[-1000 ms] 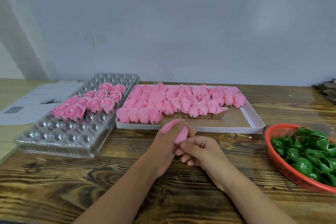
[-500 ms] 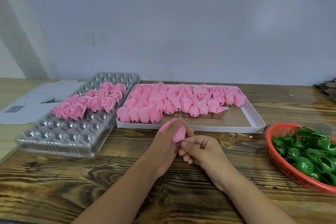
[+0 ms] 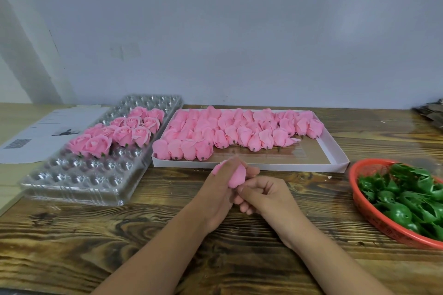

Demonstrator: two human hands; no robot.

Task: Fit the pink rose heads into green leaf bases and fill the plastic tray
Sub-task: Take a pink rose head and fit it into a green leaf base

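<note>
While the left hand (image 3: 219, 195) curls its grip round a pink rose head (image 3: 236, 175), the right hand (image 3: 266, 195) meets its base. The right hand's fingers are curled, their hold hidden.

Plain pale grey-blue wall (image 3: 239, 31) behind a dark-grained wooden table (image 3: 72, 235); a lighter angled wall section (image 3: 26, 60) at far left. Soft, even light, no hard shadows.
</note>
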